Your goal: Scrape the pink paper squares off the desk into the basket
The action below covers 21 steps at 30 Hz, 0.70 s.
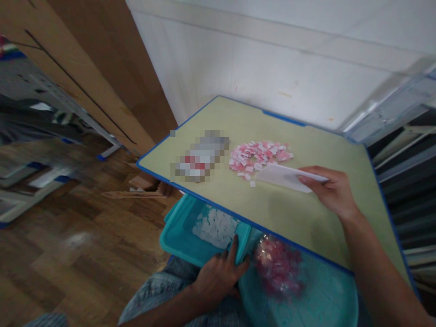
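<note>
My right hand (329, 188) is closed on a white flat card (282, 176), pinched between thumb and fingers. The card's far end reaches the near edge of a pile of small pink and white pieces (254, 156) on the pale yellow table (238, 200). Below the table's front edge, my left hand (220, 272) grips the rim of a teal tub (175, 247), with one finger stretched along it. Small white pieces (216, 227) lie inside that tub. Part of the tub is hidden under the table.
A pixelated grey and red object (202, 156) lies left of the pile. A clear bag of pink pieces (279, 268) rests in a larger teal basin (327, 290) at the lower right. A white wall (272, 68) stands behind the table, and cardboard (102, 68) leans at the left.
</note>
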### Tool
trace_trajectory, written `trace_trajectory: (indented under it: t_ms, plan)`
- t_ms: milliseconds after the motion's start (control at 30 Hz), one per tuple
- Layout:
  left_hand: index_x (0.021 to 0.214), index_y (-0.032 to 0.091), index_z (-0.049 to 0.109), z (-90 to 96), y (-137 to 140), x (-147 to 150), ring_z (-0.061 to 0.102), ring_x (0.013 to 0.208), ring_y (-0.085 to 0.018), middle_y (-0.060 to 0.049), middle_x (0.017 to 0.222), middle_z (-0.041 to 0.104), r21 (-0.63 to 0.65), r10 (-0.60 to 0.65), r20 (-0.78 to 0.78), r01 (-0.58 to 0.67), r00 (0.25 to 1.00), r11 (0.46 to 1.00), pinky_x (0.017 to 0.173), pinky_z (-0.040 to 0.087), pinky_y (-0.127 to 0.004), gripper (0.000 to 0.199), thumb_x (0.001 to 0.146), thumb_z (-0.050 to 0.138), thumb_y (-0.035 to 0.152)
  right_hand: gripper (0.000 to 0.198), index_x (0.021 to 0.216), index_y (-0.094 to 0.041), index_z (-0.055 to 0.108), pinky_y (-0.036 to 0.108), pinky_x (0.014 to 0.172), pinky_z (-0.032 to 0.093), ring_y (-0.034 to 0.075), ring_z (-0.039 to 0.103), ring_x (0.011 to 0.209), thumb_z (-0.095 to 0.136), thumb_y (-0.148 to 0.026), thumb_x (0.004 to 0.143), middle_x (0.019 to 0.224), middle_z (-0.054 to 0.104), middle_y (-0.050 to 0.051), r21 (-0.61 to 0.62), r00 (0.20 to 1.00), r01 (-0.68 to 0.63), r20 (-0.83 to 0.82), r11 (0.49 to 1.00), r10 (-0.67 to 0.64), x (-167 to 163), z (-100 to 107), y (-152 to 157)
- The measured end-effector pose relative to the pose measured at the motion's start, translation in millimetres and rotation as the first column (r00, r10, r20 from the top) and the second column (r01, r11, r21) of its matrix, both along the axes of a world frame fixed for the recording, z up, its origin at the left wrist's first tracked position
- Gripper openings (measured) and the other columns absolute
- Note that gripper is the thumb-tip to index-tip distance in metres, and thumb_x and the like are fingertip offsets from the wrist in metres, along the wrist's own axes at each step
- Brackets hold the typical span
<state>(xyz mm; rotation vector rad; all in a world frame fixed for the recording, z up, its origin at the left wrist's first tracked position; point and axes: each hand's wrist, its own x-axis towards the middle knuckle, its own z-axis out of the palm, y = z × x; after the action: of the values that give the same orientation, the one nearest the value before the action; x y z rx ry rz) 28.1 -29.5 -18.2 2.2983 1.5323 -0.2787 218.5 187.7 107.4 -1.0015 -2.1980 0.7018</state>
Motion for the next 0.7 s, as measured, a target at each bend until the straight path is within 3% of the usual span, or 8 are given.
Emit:
trace_trajectory:
  t_ms: [133, 267, 433, 567, 700]
  plan:
    - [0.13, 0.027, 0.033, 1.5, -0.2, 0.4, 0.058, 0.094, -0.033, -0.027, 0.137, 0.029, 0.01, 0.003, -0.004, -0.003, 1.0, 1.0, 0.068, 0.051, -0.04, 0.085, 0.058, 0.072, 0.05, 0.019, 0.081, -0.024, 0.069, 0.025, 0.055, 0.049, 0.016, 0.063, 0.064, 0.056, -0.038, 0.076, 0.077, 0.07, 0.002, -0.049, 0.993, -0.096, 0.07, 0.994, 0.099, -5.8, -2.1, -3.7]
    - [0.131, 0.027, 0.032, 0.7, -0.5, 0.3, 0.058, 0.094, -0.032, -0.027, 0.137, 0.029, 0.004, 0.002, -0.007, -0.002, 1.0, 1.0, 0.07, 0.051, -0.041, 0.084, 0.059, 0.07, 0.052, 0.019, 0.086, -0.023, 0.068, 0.025, 0.058, 0.049, 0.016, 0.064, 0.069, 0.056, -0.035, 0.077, 0.082, 0.07, 0.002, 0.013, 0.999, -0.05, -0.013, 0.999, 0.05, -12.3, -6.7, -3.1]
    - [0.131, 0.028, 0.031, 0.6, -0.4, 0.3, 0.059, 0.093, -0.032, -0.027, 0.137, 0.028, -0.003, 0.002, -0.016, -0.002, 1.0, 1.0, 0.069, 0.051, -0.042, 0.084, 0.06, 0.07, 0.051, 0.018, 0.081, -0.023, 0.069, 0.025, 0.055, 0.048, 0.016, 0.063, 0.065, 0.057, -0.036, 0.076, 0.079, 0.07, 0.002, -0.021, 0.996, -0.085, 0.019, 0.996, 0.085, -8.7, -3.0, -1.6]
    - [0.13, 0.029, 0.031, 2.1, 0.0, 0.7, 0.058, 0.094, -0.032, -0.026, 0.137, 0.027, -0.007, 0.003, -0.02, -0.003, 1.0, 1.0, 0.068, 0.051, -0.041, 0.084, 0.06, 0.071, 0.049, 0.017, 0.082, -0.023, 0.068, 0.025, 0.059, 0.049, 0.017, 0.064, 0.07, 0.057, -0.035, 0.076, 0.082, 0.07, 0.003, 0.036, 0.999, -0.029, -0.025, 0.999, 0.03, -10.8, -4.7, -2.2]
    - [0.13, 0.029, 0.032, 3.3, 0.5, 0.6, 0.058, 0.095, -0.031, -0.025, 0.138, 0.027, -0.013, 0.004, -0.023, -0.004, 1.0, 1.0, 0.069, 0.051, -0.041, 0.08, 0.062, 0.07, 0.048, 0.019, 0.087, -0.022, 0.067, 0.026, 0.063, 0.05, 0.017, 0.064, 0.073, 0.053, -0.033, 0.079, 0.087, 0.07, 0.003, 0.068, 0.995, -0.1, -0.009, 0.993, 0.1, -19.7, -9.5, -3.8]
